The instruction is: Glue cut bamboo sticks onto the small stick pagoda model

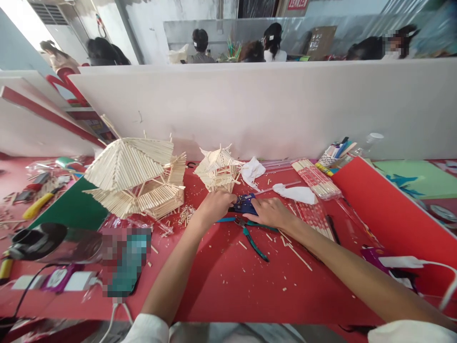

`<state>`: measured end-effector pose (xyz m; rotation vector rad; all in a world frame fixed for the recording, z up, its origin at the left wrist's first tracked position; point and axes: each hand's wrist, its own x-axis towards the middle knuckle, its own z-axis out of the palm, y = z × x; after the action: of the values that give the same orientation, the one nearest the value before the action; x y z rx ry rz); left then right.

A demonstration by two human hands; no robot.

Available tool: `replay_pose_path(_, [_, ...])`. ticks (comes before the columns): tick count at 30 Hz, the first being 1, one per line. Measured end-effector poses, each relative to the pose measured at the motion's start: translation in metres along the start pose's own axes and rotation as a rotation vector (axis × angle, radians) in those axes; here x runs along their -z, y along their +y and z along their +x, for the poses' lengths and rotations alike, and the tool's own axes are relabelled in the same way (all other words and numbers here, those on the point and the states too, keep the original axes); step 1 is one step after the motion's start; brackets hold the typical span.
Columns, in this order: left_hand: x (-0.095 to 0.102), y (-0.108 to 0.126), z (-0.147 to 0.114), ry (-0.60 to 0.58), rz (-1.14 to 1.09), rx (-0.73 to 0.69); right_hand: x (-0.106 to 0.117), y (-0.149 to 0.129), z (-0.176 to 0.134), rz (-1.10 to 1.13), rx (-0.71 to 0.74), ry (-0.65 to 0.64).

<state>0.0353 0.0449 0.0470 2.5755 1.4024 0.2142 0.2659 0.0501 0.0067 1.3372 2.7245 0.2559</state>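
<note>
Head view shows my left hand (217, 204) and right hand (270, 213) at opposite ends of a small blue object (244, 204), perhaps a circuit board, just beyond the teal-handled pliers (254, 245) on the red desk (232, 295). My fingers touch it; whether they grip, I cannot tell.

Dark-blue item (245, 204), small and roughly oblong, its visible face dotted with pale and metallic-looking details too small to identify. Its longer dimension runs crosswise. The left hand (217, 205) covers its left end and the right hand (273, 212) its right edge. Whether it touches the red surface (232, 290) cannot be discerned.
</note>
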Motion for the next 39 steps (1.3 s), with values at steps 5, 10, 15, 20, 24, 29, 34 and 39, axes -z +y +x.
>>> replay_pose_path(5, [-0.001,0.0,-0.002,-0.005,0.028,0.067,-0.002,-0.005,0.009,0.005,0.001,-0.059])
replay_pose_path(10, [0.0,0.0,-0.004,-0.04,0.078,0.138,-0.009,-0.01,0.021,0.03,0.016,-0.097])
replay_pose_path(15, [0.006,0.001,-0.004,-0.09,0.093,0.192,-0.014,-0.01,0.031,0.068,0.029,-0.107])
replay_pose_path(20, [0.006,0.001,-0.005,-0.092,0.108,0.186,-0.012,-0.01,0.033,0.066,0.015,-0.112])
replay_pose_path(24, [0.0,-0.001,-0.006,-0.035,0.088,0.151,-0.004,-0.014,0.028,0.036,-0.027,-0.118])
replay_pose_path(29, [0.0,-0.008,-0.007,0.09,-0.194,0.002,0.007,-0.009,0.005,0.03,-0.131,-0.092])
replay_pose_path(34, [0.007,-0.012,-0.007,0.121,-0.47,0.003,0.002,0.011,-0.026,0.06,-0.302,0.015])
replay_pose_path(39, [0.008,-0.015,-0.008,0.176,-0.67,0.084,-0.018,0.029,-0.045,0.034,-0.501,0.043])
